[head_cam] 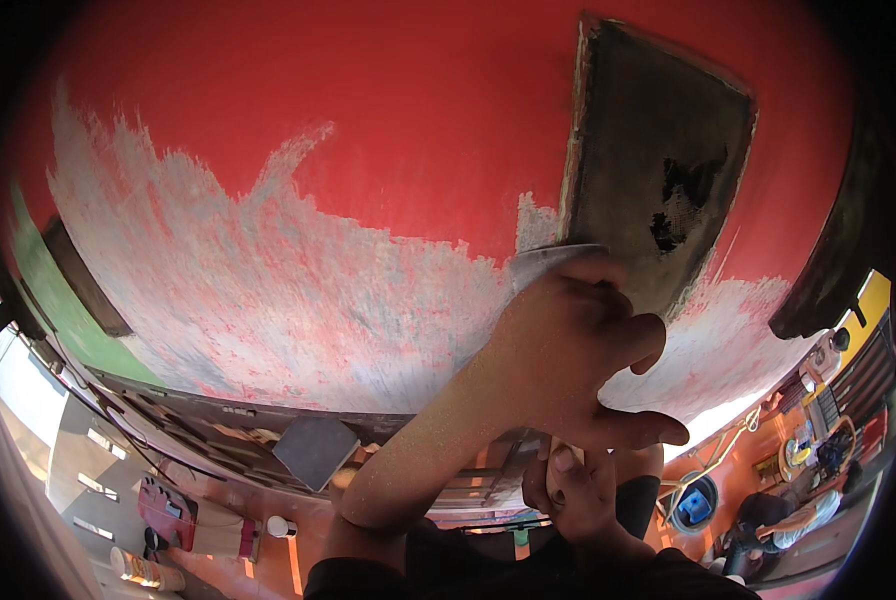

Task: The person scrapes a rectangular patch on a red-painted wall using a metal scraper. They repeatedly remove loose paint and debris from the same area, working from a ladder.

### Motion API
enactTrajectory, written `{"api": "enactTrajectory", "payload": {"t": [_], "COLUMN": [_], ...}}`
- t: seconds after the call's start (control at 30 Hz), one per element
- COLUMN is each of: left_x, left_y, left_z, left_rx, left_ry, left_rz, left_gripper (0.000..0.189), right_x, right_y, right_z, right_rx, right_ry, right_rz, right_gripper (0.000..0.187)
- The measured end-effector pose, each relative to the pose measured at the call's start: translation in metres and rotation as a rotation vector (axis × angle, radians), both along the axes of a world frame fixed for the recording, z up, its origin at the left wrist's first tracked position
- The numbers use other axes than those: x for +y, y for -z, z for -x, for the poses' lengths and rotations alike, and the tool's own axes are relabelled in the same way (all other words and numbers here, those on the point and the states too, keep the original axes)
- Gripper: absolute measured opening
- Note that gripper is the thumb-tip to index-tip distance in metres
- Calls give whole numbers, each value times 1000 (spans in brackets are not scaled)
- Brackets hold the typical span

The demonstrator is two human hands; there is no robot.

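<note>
My left hand (579, 345) reaches up across the middle, its back towards me, pressing a grey curved sheet (557, 257), perhaps sandpaper, to a red painted surface (418, 150). Its thumb and one finger stand apart from the sheet. The sheet touches the surface beside the lower left edge of a dark framed mesh panel (643, 112). Around it the red is worn to a patchy whitish grey layer (328, 300). Lower down, close to my body, my right hand (575, 487) is closed around a light wooden handle (554, 476) with a hole; its other end is hidden.
A grey square plate (317, 452) lies at lower left, above the orange floor. Further off are a white bucket (281, 526) and a red case (164, 510). At lower right stand a dark tub (707, 487) with blue contents and a seated person (800, 521); another person is beyond.
</note>
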State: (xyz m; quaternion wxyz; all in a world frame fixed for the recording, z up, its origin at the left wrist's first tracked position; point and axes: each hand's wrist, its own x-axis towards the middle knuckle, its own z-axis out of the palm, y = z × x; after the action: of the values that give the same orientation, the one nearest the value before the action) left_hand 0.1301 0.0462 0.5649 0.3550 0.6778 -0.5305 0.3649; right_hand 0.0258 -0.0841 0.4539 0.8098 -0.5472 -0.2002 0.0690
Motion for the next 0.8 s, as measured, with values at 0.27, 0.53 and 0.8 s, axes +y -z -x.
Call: {"api": "enactTrajectory", "payload": {"t": [0.27,0.53,0.8], "left_x": [-4,0,2], "left_y": [-7,-13,-38], "left_z": [0,-2,-3], "left_rx": [6,-22,-118], "left_ry": [-40,-58,-49], "left_rz": [83,49,44], "left_gripper": [54,48,55], "right_x": [3,4,7], "right_y": [-4,-9,-21], "right_z": [-1,-4,-25], "right_rx": [9,-69,-254], "right_ry": [47,8,-11], "right_rz": [-5,-12,-22], "right_gripper": [34,28,30]}}
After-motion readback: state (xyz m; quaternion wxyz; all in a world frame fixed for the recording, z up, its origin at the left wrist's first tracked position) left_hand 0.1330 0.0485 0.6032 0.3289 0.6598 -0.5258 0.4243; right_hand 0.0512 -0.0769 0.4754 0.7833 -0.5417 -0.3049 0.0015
